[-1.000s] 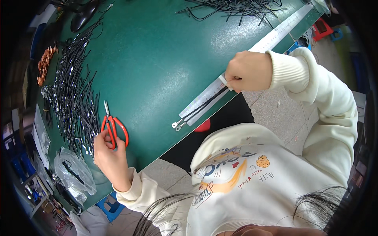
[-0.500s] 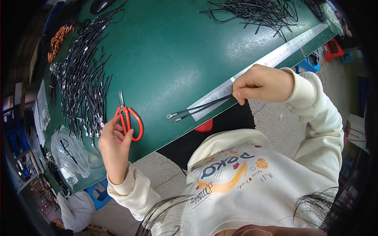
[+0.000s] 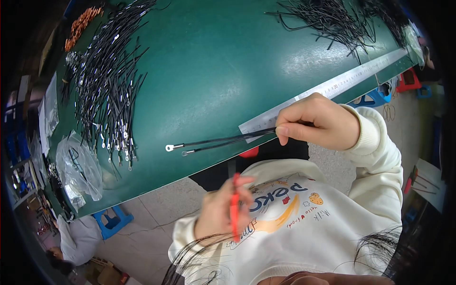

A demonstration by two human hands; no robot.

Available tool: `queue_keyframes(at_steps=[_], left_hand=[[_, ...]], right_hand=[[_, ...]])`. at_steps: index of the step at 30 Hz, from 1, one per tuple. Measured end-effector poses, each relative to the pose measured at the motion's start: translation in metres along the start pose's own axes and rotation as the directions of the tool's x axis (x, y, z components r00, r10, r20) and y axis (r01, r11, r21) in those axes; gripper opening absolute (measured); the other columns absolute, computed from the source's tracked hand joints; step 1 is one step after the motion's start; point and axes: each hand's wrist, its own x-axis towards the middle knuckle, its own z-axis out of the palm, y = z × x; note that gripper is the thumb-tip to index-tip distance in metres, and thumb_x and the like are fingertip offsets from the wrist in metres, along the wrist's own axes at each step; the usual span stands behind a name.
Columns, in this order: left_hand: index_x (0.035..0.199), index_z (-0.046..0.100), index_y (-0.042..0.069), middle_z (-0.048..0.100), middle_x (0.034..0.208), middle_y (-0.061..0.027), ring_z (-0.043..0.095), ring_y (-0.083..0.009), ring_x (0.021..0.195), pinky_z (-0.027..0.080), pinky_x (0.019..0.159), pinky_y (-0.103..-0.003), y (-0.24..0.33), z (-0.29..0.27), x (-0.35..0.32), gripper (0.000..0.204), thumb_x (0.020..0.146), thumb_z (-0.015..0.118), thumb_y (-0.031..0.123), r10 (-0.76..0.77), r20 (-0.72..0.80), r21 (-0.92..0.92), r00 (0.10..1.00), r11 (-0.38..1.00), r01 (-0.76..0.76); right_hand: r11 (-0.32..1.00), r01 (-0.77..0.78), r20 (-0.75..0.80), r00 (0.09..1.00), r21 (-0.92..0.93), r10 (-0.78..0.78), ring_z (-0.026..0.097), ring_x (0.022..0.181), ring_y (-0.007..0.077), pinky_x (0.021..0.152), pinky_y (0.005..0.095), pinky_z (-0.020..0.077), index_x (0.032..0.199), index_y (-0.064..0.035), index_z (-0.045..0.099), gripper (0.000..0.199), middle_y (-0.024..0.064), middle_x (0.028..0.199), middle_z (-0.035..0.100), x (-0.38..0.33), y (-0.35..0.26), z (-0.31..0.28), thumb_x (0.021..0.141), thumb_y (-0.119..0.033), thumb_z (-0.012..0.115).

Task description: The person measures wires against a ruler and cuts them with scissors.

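My right hand [image 3: 317, 122] is closed in a pinch on two thin black cables [image 3: 221, 140] above the near table edge. Their free ends point left, and each carries a silver ring terminal [image 3: 169, 148]. Under that hand, a long steel ruler [image 3: 327, 87] lies slantwise along the edge of the green table. Blurred by motion, my left hand [image 3: 214, 213] is closed around red-handled scissors [image 3: 234, 213] in front of my sweatshirt. The scissors' blades point up toward the table edge, below the cables and apart from them.
Many black cables with ring terminals [image 3: 107, 90] are heaped at the left, near copper-coloured pieces [image 3: 81, 26] and a clear plastic bag [image 3: 78, 166]. More black cables [image 3: 332, 21] lie at the far right. Blue stools [image 3: 112, 222] and another person [image 3: 88, 240] appear beyond the table.
My left hand has picked up the scissors from the table and brought them right, toward my body. The two cables now extend farther left from my right hand.
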Motion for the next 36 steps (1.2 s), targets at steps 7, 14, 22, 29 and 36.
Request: queue_keyframes(at_steps=[7,14,22,29,36], left_hand=[[0.117,0.049,-0.008,0.061,0.069,-0.0092,0.063,-0.0215,0.059,0.05,0.063,-0.028,-0.005,0.024,0.029,0.048,0.07,0.052,0.001,0.078,0.03,0.018,0.997,0.997,-0.079],[0.117,0.047,-0.01,0.058,0.065,-0.0089,0.062,-0.0215,0.054,0.05,0.057,-0.027,-0.005,0.031,0.04,0.048,0.07,0.054,0.0,0.161,-0.039,0.081,0.986,0.984,-0.158],[0.119,0.045,-0.01,0.057,0.063,-0.0082,0.061,-0.0219,0.051,0.05,0.054,-0.028,-0.006,0.036,0.04,0.05,0.071,0.055,-0.001,0.21,-0.113,0.082,0.971,0.976,-0.202],[0.115,0.048,-0.01,0.056,0.062,-0.0085,0.06,-0.0218,0.051,0.049,0.054,-0.028,-0.003,0.034,0.041,0.045,0.071,0.055,-0.002,0.19,-0.108,0.131,0.976,0.976,-0.175],[0.112,0.05,-0.009,0.054,0.06,-0.013,0.058,-0.03,0.049,0.047,0.05,-0.033,-0.006,0.032,0.044,0.037,0.077,0.055,0.001,0.183,-0.168,0.142,0.969,0.977,-0.16]], right_hand=[[0.996,0.09,-0.1,0.991,-0.021,-0.091,0.061,0.063,0.024,0.059,0.0308,0.0471,0.081,0.0004,0.062,0.017,0.0094,0.072,0.064,0.002,-0.007,0.016,0.09,-0.011,0.053],[0.994,0.09,-0.115,0.989,-0.066,-0.097,0.065,0.069,0.0249,0.062,0.0308,0.0498,0.083,0.0024,0.061,0.014,0.0107,0.075,0.065,0.001,-0.007,0.022,0.089,-0.008,0.054],[0.991,0.106,-0.112,0.987,-0.079,-0.114,0.064,0.07,0.0269,0.062,0.0318,0.0496,0.084,0.0022,0.061,0.013,0.0119,0.078,0.065,-0.001,-0.009,0.024,0.089,-0.007,0.053],[0.983,0.131,-0.109,0.983,-0.13,-0.146,0.063,0.07,0.0279,0.062,0.0327,0.0495,0.083,0.002,0.06,0.011,0.012,0.078,0.064,0.0,-0.008,0.023,0.088,-0.006,0.054],[0.978,0.132,-0.086,0.985,-0.162,-0.147,0.063,0.069,0.0279,0.062,0.0331,0.05,0.083,0.0021,0.06,0.01,0.0115,0.077,0.064,0.01,-0.008,0.022,0.087,-0.005,0.054]])
